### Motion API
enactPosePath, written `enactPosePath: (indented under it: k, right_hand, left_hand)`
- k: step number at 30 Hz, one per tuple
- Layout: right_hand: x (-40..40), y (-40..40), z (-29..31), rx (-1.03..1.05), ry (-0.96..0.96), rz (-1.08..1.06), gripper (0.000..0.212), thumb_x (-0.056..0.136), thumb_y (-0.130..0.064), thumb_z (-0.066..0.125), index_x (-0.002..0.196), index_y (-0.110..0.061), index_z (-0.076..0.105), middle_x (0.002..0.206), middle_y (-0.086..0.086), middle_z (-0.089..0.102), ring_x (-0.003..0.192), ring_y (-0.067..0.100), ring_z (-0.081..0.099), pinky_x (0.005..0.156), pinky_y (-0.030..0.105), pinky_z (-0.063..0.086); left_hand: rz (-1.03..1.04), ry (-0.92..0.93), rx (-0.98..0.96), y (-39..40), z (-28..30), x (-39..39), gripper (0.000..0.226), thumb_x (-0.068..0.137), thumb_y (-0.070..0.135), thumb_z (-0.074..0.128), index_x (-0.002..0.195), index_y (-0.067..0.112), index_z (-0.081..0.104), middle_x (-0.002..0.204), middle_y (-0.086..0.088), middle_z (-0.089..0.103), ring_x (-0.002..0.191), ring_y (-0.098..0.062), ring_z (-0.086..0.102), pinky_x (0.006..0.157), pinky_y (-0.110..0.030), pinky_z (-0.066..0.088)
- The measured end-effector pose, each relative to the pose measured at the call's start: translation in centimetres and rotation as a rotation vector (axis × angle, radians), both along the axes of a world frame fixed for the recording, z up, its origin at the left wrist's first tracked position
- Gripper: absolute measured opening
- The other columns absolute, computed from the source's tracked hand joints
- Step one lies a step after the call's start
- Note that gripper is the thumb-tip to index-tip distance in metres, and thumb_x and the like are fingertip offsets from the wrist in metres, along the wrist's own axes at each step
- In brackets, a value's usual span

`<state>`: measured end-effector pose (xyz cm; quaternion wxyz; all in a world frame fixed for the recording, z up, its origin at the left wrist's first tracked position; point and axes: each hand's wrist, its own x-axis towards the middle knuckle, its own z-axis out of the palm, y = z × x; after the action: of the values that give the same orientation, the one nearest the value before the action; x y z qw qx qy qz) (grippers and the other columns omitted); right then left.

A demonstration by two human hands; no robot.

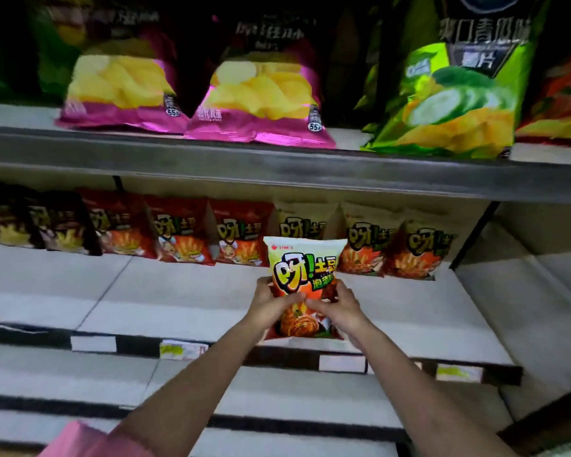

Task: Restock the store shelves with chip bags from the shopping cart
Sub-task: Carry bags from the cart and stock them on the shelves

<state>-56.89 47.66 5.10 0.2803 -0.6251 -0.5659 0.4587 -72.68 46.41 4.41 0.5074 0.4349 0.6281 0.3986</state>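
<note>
Pink sleeve (89, 438) at lower left; both forearms reach to the middle shelf (178, 291). Left hand (271, 303) and right hand (335, 305) each pinch the lower half of one chip bag (305, 275), thumbs on its printed face, near the shelf's front edge, before the back row of matching bags (393, 249). Bag stands upright, long axis vertical, face toward camera. Risk: released this far forward, the puffy bag may tip off the front edge.
</note>
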Motion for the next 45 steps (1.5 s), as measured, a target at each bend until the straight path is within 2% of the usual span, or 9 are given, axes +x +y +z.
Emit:
enactPosePath:
  k: [3, 5, 8, 10, 18, 24, 30, 38, 45]
  right_hand:
    - [-0.8, 2.1, -0.3, -0.027, 0.057, -0.079, 0.064, 0.067, -0.041, 0.081, 0.118, -0.023, 0.049, 0.122, 0.005, 0.061, 0.111, 0.022, 0.058, 0.097, 0.038, 0.048]
    - [-1.0, 3.3, -0.4, -0.040, 0.099, -0.117, 0.059, 0.077, -0.021, 0.079, 0.125, -0.017, 0.046, 0.121, 0.003, 0.061, 0.109, 0.021, 0.060, 0.095, 0.037, 0.049]
    - [-1.2, 5.0, -1.2, -0.042, 0.093, -0.138, 0.066, 0.077, -0.021, 0.079, 0.132, -0.018, 0.042, 0.117, 0.000, 0.061, 0.111, 0.022, 0.059, 0.099, 0.044, 0.047]
    - [-1.2, 5.8, -1.8, -0.063, 0.107, -0.148, 0.068, 0.078, -0.020, 0.079, 0.133, -0.015, 0.041, 0.112, 0.002, 0.063, 0.101, 0.025, 0.062, 0.086, 0.043, 0.053]
    - [-1.7, 5.8, -1.9, -0.087, -0.004, -0.160, 0.089, 0.073, -0.041, 0.079, 0.142, -0.013, 0.030, 0.139, 0.011, 0.042, 0.128, 0.030, 0.044, 0.103, 0.046, 0.043]
    - [-2.3, 5.7, -2.2, 0.009, 0.009, -0.111, 0.086, 0.049, -0.064, 0.074, 0.124, -0.027, 0.049, 0.129, 0.003, 0.051, 0.122, 0.027, 0.049, 0.100, 0.049, 0.045]
    - [-5.0, 0.6, 4.1, 0.067, 0.017, 0.024, 0.054, 0.085, -0.028, 0.070, 0.130, -0.010, 0.046, 0.125, 0.003, 0.053, 0.117, 0.021, 0.050, 0.101, 0.036, 0.042]
    - [-10.8, -4.9, 9.0, 0.200, 0.105, 0.260, 0.048, 0.086, -0.027, 0.070, 0.124, -0.008, 0.048, 0.122, 0.010, 0.054, 0.104, 0.024, 0.058, 0.078, 0.039, 0.055]
    - [-19.6, -10.0, 12.4, 0.236, 0.197, 0.493, 0.037, 0.087, -0.024, 0.068, 0.115, -0.012, 0.048, 0.117, 0.010, 0.055, 0.104, 0.026, 0.060, 0.062, 0.029, 0.050]
  left_hand:
    - [-0.014, -0.040, -0.014, 1.9, 0.2, -0.4, 0.062, 0.080, 0.019, 0.075, 0.119, 0.011, 0.028, 0.106, 0.003, 0.052, 0.097, -0.010, 0.053, 0.081, -0.024, 0.043]
    - [-0.037, -0.050, -0.005, 3.2, -0.2, -0.5, 0.058, 0.084, 0.015, 0.071, 0.118, 0.013, 0.025, 0.106, 0.005, 0.051, 0.098, -0.012, 0.053, 0.083, -0.026, 0.043]
    - [-0.037, -0.065, -0.003, 4.8, -1.0, -0.6, 0.058, 0.082, 0.012, 0.073, 0.119, 0.013, 0.027, 0.108, 0.004, 0.053, 0.104, -0.015, 0.052, 0.086, -0.028, 0.044]
    - [-0.035, -0.091, -0.026, 5.2, -1.4, -0.7, 0.057, 0.082, 0.009, 0.072, 0.117, 0.013, 0.028, 0.114, -0.001, 0.054, 0.106, -0.016, 0.052, 0.086, -0.028, 0.044]
    - [0.040, -0.058, -0.057, 3.8, -0.2, -1.9, 0.068, 0.088, 0.021, 0.066, 0.141, 0.013, 0.025, 0.145, -0.008, 0.033, 0.132, -0.025, 0.035, 0.088, -0.026, 0.033]
    - [0.164, -0.079, -0.023, 1.8, 1.5, -3.2, 0.053, 0.091, 0.028, 0.062, 0.133, 0.013, 0.032, 0.125, -0.005, 0.043, 0.110, -0.020, 0.043, 0.091, -0.032, 0.037]
    - [0.282, -0.048, 0.072, -2.1, 4.5, -3.8, 0.044, 0.094, 0.031, 0.057, 0.130, 0.013, 0.038, 0.131, -0.009, 0.050, 0.123, -0.029, 0.048, 0.107, -0.046, 0.038]
    - [0.504, 0.002, 0.175, -9.5, 9.3, -7.9, 0.018, 0.096, 0.029, 0.053, 0.102, 0.014, 0.045, 0.082, 0.000, 0.050, 0.094, -0.024, 0.052, 0.074, -0.030, 0.043]
    - [0.726, 0.074, 0.230, -17.0, 12.0, -15.0, 0.026, 0.101, 0.033, 0.039, 0.109, 0.009, 0.041, 0.103, -0.013, 0.052, 0.096, -0.025, 0.052, 0.077, -0.032, 0.041]
